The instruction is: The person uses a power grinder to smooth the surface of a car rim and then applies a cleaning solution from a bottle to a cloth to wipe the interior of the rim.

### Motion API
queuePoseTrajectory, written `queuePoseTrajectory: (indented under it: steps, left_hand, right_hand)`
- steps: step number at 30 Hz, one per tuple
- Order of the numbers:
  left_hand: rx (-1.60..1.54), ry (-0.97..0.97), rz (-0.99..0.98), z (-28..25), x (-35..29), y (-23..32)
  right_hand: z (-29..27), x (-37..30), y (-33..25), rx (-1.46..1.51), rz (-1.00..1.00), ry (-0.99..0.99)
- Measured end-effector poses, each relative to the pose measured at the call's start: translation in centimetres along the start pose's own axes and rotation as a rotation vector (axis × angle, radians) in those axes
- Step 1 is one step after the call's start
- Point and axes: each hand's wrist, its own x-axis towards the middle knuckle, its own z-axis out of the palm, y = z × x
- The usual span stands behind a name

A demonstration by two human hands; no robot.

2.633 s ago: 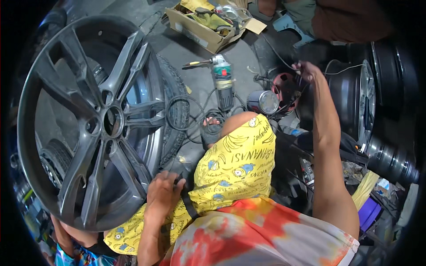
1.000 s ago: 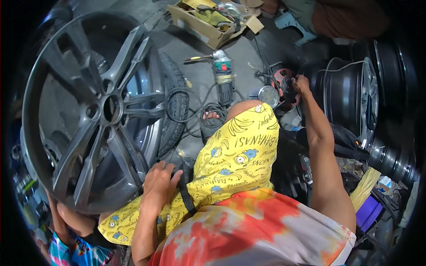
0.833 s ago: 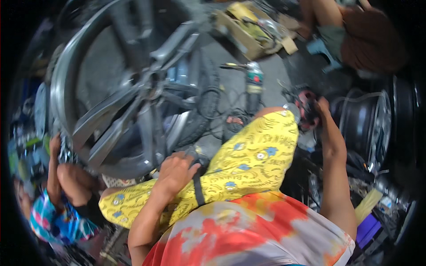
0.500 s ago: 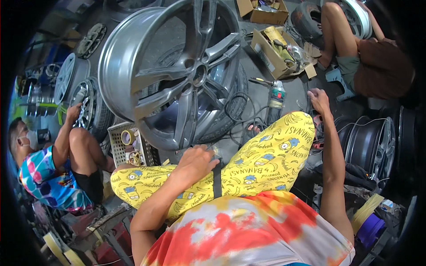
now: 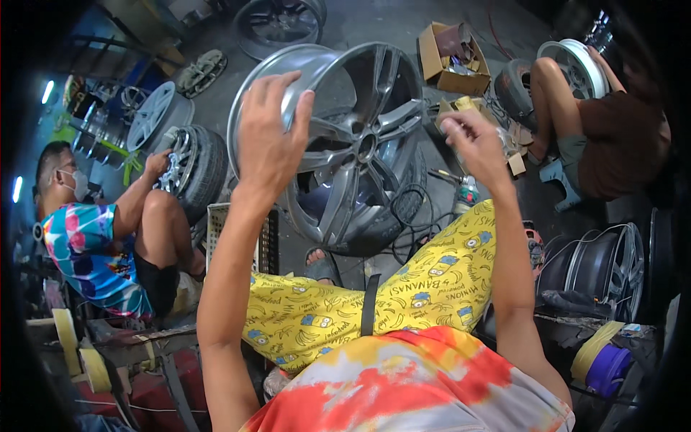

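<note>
A large grey multi-spoke alloy wheel rim (image 5: 350, 189) leans before me, resting over a dark tyre (image 5: 415, 180). My left hand (image 5: 272, 137) is raised at the rim's left side, fingers stretched out and thumb apart, with nothing visible in it. Whether it touches the metal I cannot tell. Right of the rim, my right hand (image 5: 479, 147) is lifted above the floor, its fingers curled toward the thumb. Whatever it may hold is too small to make out. Below that hand a green and grey angle grinder (image 5: 467, 194) lies partly hidden by my knee.
Black cable (image 5: 410, 216) loops beside the tyre. Cardboard boxes (image 5: 433, 61) of supplies stand beyond my right hand. One person (image 5: 93, 237) sits at left by another wheel, a second (image 5: 612, 137) at right. Wheel rims (image 5: 601, 270) stand at my right; a plastic crate (image 5: 217, 241) sits by my left forearm.
Both hands have risen: the left from my lap to the rim's side, the right from the floor beside my knee. The view has shifted, so the rim appears farther right and lower.
</note>
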Motion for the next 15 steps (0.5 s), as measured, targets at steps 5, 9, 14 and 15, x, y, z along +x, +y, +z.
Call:
queuePoseTrajectory:
  steps: [5,9,14,15]
  left_hand:
    - [0.026,-0.055,-0.12,4.1,-1.0,-2.8]
    - [0.232,-0.039,0.05,3.6,0.1,-5.7]
    - [0.286,0.029,-0.004,3.3,0.1,-10.3]
    - [0.31,0.039,-0.022,2.9,0.5,-11.2]
  right_hand:
    - [0.9,-0.7,1.0,-0.289,-0.102,-0.111]
    - [0.7,-1.3,0.2,-0.289,-0.06,-0.152]
    - [-0.1,-2.6,0.1,-0.318,-0.001,-0.219]
    - [-0.4,-2.8,0.2,-0.337,0.024,-0.25]
